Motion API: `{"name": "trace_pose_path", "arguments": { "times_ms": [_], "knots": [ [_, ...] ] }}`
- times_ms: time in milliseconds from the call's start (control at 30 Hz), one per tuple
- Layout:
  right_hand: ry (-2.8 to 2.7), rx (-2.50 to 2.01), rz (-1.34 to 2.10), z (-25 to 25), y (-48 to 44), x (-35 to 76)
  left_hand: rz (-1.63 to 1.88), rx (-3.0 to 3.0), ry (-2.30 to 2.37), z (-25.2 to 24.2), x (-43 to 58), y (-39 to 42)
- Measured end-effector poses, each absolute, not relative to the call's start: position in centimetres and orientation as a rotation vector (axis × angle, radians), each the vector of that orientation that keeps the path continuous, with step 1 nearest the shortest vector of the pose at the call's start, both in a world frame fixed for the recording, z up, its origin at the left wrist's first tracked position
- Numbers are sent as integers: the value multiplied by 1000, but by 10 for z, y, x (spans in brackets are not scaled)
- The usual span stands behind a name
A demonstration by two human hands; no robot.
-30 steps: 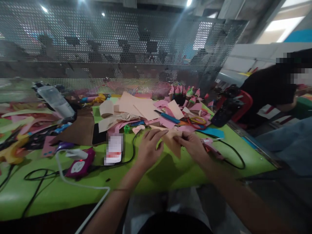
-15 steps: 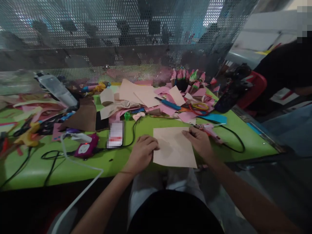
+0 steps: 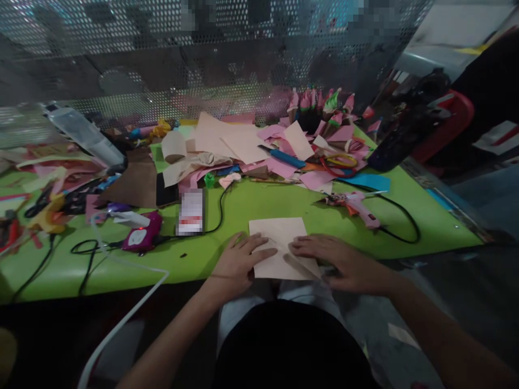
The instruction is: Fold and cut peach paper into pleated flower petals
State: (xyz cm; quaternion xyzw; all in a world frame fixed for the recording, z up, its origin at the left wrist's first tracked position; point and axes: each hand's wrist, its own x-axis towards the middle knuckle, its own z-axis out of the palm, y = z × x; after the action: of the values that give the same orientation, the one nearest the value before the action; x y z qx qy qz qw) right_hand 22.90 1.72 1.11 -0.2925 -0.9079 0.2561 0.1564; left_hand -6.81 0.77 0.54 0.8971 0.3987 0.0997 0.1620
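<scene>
through my feed the cream sheet (image 3: 276, 267) looks like smooth, matt paper; just beyond it, a glossy, plastic-like green cover (image 3: 275, 200); farther beyond it, wrinkled matt paper (image 3: 203, 163); behind everything, a perforated metal screen (image 3: 227, 70).

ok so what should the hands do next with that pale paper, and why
Probably the right hand should press down the raised diagonal flap of the pale peach, four-sided paper sheet, while the left hand steadies it: the flap seems to stand off the sheet near the right hand, and the left hand rests on the sheet's left side.
</scene>
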Motion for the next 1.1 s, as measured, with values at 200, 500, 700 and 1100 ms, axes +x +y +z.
{"name": "trace_pose_path", "arguments": {
  "times_ms": [200, 500, 700, 1100],
  "knots": [
    [-2529, -957, 748, -1, 19, 225, 359, 2391, 1174, 3, -68, 7],
    [-1864, -1478, 843, -16, 33, 198, 563, 1988, 1782, 5, -50, 24],
    [-2031, -1494, 403, -13, 33, 188, 548, 1829, 1908, 4, -42, 31],
    [-2265, -1340, 159, -13, 29, 193, 656, 2044, 1848, 2, -42, 23]
  ]
}}
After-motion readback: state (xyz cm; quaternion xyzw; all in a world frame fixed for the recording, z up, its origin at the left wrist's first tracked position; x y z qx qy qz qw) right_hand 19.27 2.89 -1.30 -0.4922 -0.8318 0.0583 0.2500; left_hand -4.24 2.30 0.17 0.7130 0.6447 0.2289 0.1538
